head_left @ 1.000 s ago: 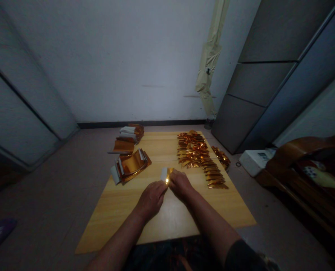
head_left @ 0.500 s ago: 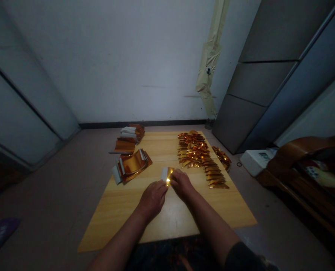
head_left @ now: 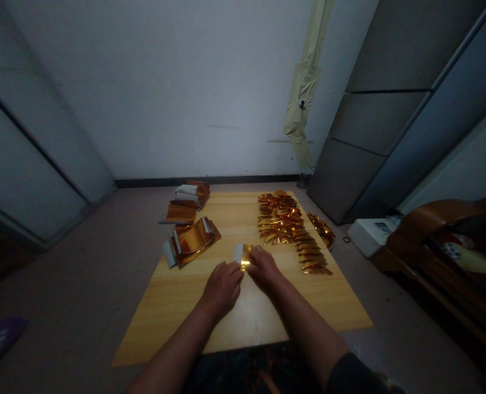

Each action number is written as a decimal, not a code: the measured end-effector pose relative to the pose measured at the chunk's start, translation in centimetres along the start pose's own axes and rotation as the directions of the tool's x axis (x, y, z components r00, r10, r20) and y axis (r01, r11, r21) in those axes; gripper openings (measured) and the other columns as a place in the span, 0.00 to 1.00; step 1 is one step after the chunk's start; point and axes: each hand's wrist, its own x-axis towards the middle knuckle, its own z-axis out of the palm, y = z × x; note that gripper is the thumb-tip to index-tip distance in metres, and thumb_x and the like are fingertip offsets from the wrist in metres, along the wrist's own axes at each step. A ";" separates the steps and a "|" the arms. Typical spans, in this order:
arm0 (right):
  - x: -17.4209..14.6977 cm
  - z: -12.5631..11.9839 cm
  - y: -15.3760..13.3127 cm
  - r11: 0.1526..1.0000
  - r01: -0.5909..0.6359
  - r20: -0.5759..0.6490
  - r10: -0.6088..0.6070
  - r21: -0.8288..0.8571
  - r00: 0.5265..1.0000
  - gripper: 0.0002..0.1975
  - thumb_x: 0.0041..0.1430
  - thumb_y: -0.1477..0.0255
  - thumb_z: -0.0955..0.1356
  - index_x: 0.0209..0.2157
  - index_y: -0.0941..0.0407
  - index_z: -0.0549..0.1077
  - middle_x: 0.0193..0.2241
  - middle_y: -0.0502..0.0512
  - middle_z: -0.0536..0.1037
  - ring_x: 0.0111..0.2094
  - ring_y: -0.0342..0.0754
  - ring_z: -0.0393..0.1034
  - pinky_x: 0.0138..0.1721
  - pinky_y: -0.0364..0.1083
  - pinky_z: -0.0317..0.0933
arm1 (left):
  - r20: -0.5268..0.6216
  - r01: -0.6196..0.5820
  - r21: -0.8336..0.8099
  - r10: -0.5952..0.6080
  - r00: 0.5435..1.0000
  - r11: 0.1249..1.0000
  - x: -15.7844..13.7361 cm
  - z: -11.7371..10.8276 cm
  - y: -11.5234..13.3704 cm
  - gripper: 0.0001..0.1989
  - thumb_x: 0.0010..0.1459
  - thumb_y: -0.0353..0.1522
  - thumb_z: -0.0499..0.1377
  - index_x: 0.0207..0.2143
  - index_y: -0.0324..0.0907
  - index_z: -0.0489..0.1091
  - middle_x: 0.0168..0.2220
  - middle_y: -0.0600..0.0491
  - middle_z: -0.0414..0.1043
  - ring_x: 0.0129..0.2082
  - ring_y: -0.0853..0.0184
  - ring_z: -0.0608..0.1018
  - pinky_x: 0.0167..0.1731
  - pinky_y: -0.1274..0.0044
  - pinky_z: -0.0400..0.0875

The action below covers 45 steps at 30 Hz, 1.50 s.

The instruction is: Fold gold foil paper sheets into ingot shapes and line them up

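Note:
Both hands meet over the middle of a wooden board table (head_left: 246,328). Between them is a small sheet of gold foil paper (head_left: 246,253), shiny gold with a pale strip at its left side. My left hand (head_left: 223,284) has its fingers closed on the near left edge of the sheet. My right hand (head_left: 264,265) is closed on its right side and covers that part. To the left lie curved stacks of gold foil paper (head_left: 193,237) with pale edges. Rows of folded gold foil pieces (head_left: 279,216) overlap one another at the right.
More gold pieces (head_left: 321,229) sit in a heap just off the table's right edge. A white box (head_left: 372,235) stands on the floor by a wooden bench (head_left: 427,241). A grey refrigerator (head_left: 374,120) is at the far right, against the wall.
Almost nothing differs. The bright glint on the sheet between my hands has become smaller; both hands stay in the same place.

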 end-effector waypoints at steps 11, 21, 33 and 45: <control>-2.0 -1.6 -1.2 0.952 0.131 0.059 -0.119 -0.278 0.991 0.05 0.61 0.72 0.66 0.35 0.54 0.74 0.38 0.57 0.76 0.45 0.53 0.61 0.45 0.50 0.49 | -0.096 0.119 0.127 -0.107 0.990 0.985 1.2 0.7 -0.5 0.06 0.61 0.31 0.55 0.32 0.44 0.72 0.36 0.53 0.76 0.38 0.63 0.76 0.54 0.59 0.58; -3.1 -0.5 -2.6 0.933 0.187 0.095 -0.165 -0.308 0.982 0.07 0.62 0.70 0.65 0.40 0.54 0.74 0.42 0.58 0.73 0.43 0.52 0.61 0.44 0.51 0.50 | -0.132 0.260 0.219 -0.236 0.963 0.940 1.6 -0.2 -1.7 0.07 0.59 0.29 0.54 0.30 0.43 0.71 0.35 0.49 0.75 0.40 0.60 0.75 0.43 0.66 0.64; -3.4 -0.9 -1.6 0.933 0.184 0.051 -0.177 -0.309 0.983 0.07 0.63 0.67 0.66 0.43 0.51 0.72 0.44 0.54 0.73 0.46 0.52 0.59 0.44 0.50 0.48 | -0.004 0.218 0.226 -0.223 0.975 0.949 2.3 0.5 -0.5 0.10 0.61 0.28 0.52 0.29 0.43 0.70 0.31 0.49 0.73 0.34 0.61 0.72 0.34 0.70 0.63; -4.0 -1.0 -2.1 0.967 0.217 0.134 -0.199 -0.135 0.971 0.02 0.60 0.74 0.67 0.35 0.55 0.72 0.35 0.51 0.76 0.39 0.47 0.62 0.41 0.46 0.48 | -0.010 0.166 0.145 -0.166 0.986 0.976 0.5 -0.2 -2.0 0.10 0.58 0.34 0.59 0.41 0.41 0.73 0.47 0.45 0.76 0.46 0.57 0.76 0.50 0.63 0.64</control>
